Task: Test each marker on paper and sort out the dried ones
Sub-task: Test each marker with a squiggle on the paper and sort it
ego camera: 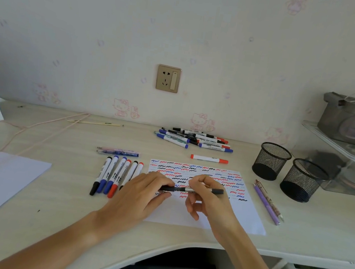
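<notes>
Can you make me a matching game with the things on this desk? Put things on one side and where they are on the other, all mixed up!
Things:
1. lone red marker
2. row of markers
3. two mesh cups
4. black pen

Places:
A. held in both hands over the paper
B. right of the paper
C. left of the paper
D. just behind the paper

Pairs: 1-D, 2-C, 3-B, 4-A

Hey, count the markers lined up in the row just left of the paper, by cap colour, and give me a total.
Black-capped markers: 2
Blue-capped markers: 2
Red-capped markers: 2
Total: 6. The left hand covers the lower ends of the last two.
</notes>
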